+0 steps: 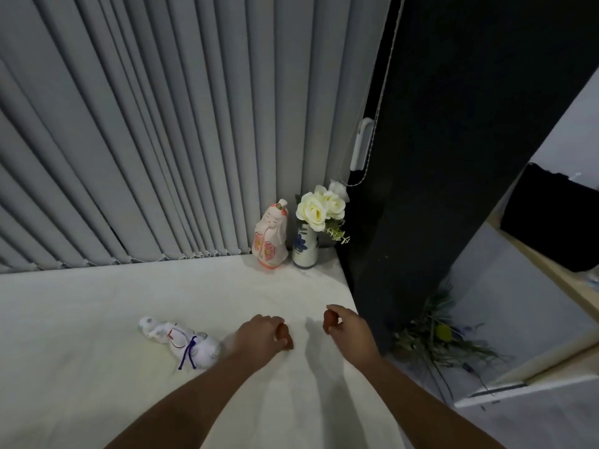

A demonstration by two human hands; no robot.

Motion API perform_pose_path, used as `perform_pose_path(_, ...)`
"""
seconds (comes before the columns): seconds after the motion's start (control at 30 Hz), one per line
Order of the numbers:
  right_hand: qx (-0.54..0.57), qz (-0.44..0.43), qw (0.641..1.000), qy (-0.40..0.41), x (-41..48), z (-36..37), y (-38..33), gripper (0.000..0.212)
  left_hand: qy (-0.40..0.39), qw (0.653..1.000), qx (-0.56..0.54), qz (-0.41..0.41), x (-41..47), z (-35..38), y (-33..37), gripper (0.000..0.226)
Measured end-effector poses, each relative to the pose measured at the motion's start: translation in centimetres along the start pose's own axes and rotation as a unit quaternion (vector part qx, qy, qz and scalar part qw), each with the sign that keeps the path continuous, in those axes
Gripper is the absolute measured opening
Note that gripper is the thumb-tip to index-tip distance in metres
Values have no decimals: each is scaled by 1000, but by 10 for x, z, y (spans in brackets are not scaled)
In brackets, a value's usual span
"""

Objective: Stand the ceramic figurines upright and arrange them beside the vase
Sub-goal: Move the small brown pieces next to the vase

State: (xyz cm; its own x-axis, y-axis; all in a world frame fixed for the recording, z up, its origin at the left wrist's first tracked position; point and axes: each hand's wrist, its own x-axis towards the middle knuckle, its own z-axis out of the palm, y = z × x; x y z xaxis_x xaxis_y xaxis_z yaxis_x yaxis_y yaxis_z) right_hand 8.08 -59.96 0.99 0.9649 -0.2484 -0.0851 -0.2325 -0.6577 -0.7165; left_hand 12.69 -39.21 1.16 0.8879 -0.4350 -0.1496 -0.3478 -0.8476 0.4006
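Observation:
A pink and white figurine (270,237) stands upright at the back of the white surface (97,319), just left of the blue-flowered vase (304,251) that holds white roses. A second figurine (181,339), white with a purple cord, lies on its side near the front left. My left hand (262,333) hovers just right of the lying figurine with its fingers curled and holds nothing. Further right, near the surface's edge, my right hand (346,324) is loosely curled with nothing in it.
Grey vertical blinds (146,140) hang behind the surface. A dark panel (453,157) stands right of the vase, with a white blind-cord holder (361,144) on it. Dried plants (434,338) lie below on the right, past the surface's edge.

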Motion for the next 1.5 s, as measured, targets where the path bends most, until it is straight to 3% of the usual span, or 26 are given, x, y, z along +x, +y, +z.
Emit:
perform_pose_path(0.2, 8, -5, 1000, -20, 20, -7, 8, 16, -8, 1000, -4, -25, 29, 7, 14, 41)
perform_pose_path(0.33, 40, 10, 999, -17, 38, -13, 18, 18, 30, 999, -31, -28, 58, 13, 26, 29)
perform_pose_path(0.47, 7, 16, 999, -30, 61, -19, 20, 18, 63, 995, -70, -44, 84, 20, 34, 28)
perform_pose_path(0.6, -21, -2, 998, -55, 84, -18, 19, 13, 75, 991, -101, -47, 103, 22, 38, 8)
perform_pose_path(0.73, -22, -15, 997, -67, 105, -20, 13, 24, 88, 989, -115, -40, 117, 22, 41, 5)
perform_pose_path(0.9, -35, -27, 995, -90, 125, -25, 13, 37, 90, 987, -132, -30, 126, 23, 43, 7)
perform_pose_path(1.5, -35, -28, 992, -121, 131, -19, 15, 39, 122, 987, -108, -6, 124, 30, 48, 22)
